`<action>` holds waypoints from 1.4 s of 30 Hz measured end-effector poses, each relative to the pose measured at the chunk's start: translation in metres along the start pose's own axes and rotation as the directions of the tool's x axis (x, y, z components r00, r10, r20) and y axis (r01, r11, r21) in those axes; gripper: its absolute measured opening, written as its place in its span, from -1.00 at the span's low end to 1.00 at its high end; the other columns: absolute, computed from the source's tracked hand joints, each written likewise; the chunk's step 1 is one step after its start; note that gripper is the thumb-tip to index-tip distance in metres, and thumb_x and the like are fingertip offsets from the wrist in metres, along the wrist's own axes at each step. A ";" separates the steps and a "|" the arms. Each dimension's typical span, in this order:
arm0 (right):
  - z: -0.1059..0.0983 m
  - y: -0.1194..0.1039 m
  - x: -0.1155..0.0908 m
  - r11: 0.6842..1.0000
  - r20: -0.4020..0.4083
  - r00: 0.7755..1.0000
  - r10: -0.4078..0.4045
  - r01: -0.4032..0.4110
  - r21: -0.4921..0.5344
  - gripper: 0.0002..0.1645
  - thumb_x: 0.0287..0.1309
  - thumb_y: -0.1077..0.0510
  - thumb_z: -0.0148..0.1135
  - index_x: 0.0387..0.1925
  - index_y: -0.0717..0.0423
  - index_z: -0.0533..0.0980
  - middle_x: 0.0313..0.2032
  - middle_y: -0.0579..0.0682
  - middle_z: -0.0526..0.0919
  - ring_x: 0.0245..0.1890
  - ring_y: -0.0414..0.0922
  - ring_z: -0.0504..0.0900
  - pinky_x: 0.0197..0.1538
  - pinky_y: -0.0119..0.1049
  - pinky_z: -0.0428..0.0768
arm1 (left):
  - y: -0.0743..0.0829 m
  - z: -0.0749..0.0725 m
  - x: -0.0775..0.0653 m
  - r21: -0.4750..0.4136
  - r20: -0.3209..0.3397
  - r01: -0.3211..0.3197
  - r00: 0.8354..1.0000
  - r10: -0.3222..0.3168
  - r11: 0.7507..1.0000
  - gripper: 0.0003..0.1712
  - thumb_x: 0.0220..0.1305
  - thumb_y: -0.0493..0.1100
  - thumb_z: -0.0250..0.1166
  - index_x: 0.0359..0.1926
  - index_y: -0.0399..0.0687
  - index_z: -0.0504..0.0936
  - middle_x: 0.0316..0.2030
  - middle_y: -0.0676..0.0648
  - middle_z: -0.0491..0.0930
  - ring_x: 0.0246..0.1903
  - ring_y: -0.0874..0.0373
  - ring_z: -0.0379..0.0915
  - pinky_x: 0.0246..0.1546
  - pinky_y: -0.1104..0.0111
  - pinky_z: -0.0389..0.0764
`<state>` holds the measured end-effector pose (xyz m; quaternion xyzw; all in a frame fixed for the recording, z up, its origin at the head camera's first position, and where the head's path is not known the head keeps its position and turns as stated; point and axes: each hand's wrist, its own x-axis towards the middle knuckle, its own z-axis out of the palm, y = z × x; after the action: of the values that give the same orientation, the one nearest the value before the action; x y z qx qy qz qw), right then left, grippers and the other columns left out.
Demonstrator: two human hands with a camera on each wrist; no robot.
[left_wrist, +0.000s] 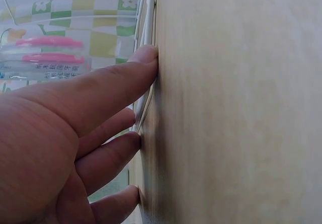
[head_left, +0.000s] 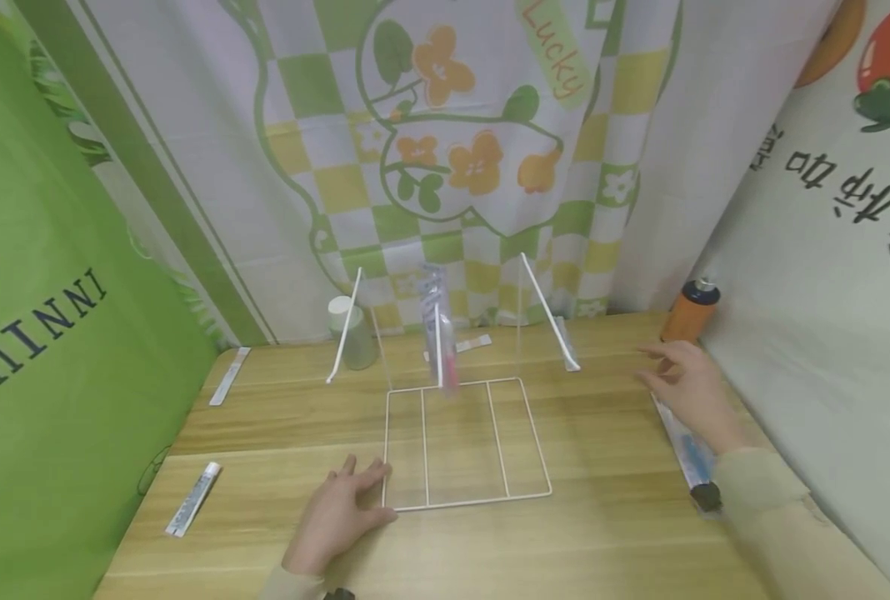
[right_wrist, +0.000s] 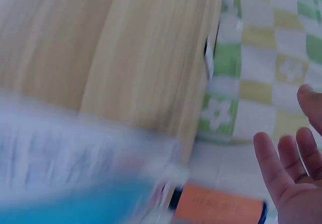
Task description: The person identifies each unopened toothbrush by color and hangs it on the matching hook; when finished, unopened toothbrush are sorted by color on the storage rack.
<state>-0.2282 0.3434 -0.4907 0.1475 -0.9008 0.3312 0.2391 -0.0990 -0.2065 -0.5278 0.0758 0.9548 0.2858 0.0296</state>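
Note:
A white wire rack [head_left: 466, 502] stands on the wooden table, with three prongs slanting forward. Clear packets of toothbrushes [head_left: 445, 337] hang from its middle prong; their pink parts show in the left wrist view. My left hand [head_left: 340, 512] rests at the rack's front left corner, the thumb [left_wrist: 145, 54] touching the base wire and the other fingertips close to the table. Over the table's right side, my right hand [head_left: 688, 387] is in the air with thumb and fingers apart, holding nothing. Beneath it lies a long clear packet [head_left: 687, 450] with blue inside and a dark end.
An orange bottle [head_left: 690, 312] with a dark top stands at the back right corner. Behind the rack are a green bottle [head_left: 358, 343] with a white cap and a flat packet [head_left: 475, 342]. A small tube [head_left: 193, 500] and a narrow white packet [head_left: 230, 377] lie at left.

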 end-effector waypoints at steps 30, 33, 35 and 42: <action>-0.039 0.059 -0.016 0.952 0.357 0.887 0.295 -0.240 -0.190 -0.37 0.35 -0.03 0.50 0.30 0.23 0.60 0.04 0.33 0.73 -0.11 0.13 0.68 -0.16 -0.07 0.61 | -0.002 0.001 0.001 -0.017 0.003 0.011 1.000 -0.011 1.000 -0.19 0.09 0.13 0.67 0.37 0.08 0.69 0.42 -0.08 0.56 0.49 -0.56 0.18 0.36 -0.56 0.17; -0.040 0.058 -0.016 0.954 0.369 0.884 0.288 -0.232 -0.190 -0.38 0.34 -0.02 0.51 0.29 0.22 0.62 -0.01 0.30 0.75 -0.16 0.08 0.68 -0.18 -0.07 0.62 | -0.002 0.002 0.001 -0.021 0.002 0.013 1.000 -0.013 1.000 -0.20 0.09 0.12 0.67 0.37 0.08 0.69 0.42 -0.07 0.56 0.50 -0.55 0.18 0.37 -0.56 0.16; -0.040 0.058 -0.016 0.957 0.381 0.882 0.279 -0.223 -0.184 -0.39 0.33 0.00 0.51 0.29 0.23 0.62 -0.03 0.28 0.75 -0.18 0.04 0.67 -0.19 -0.09 0.62 | -0.001 0.001 0.001 -0.021 0.001 0.012 1.000 -0.012 1.000 -0.20 0.09 0.12 0.67 0.36 0.08 0.70 0.42 -0.07 0.56 0.50 -0.55 0.18 0.37 -0.55 0.17; -0.038 0.053 -0.015 0.962 0.447 0.856 0.259 -0.187 -0.200 -0.37 0.28 -0.02 0.54 0.27 0.22 0.65 0.02 0.26 0.75 -0.21 -0.03 0.63 -0.21 -0.20 0.58 | 0.000 0.000 0.000 -0.032 0.011 -0.001 1.000 0.001 0.999 -0.21 0.10 0.08 0.67 0.36 0.02 0.69 0.42 -0.09 0.56 0.53 -0.49 0.16 0.45 -0.47 0.12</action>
<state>-0.2256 0.4097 -0.5009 0.0993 -0.9648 0.2429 -0.0154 -0.0993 -0.2062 -0.5281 0.0774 0.9499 0.3008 0.0358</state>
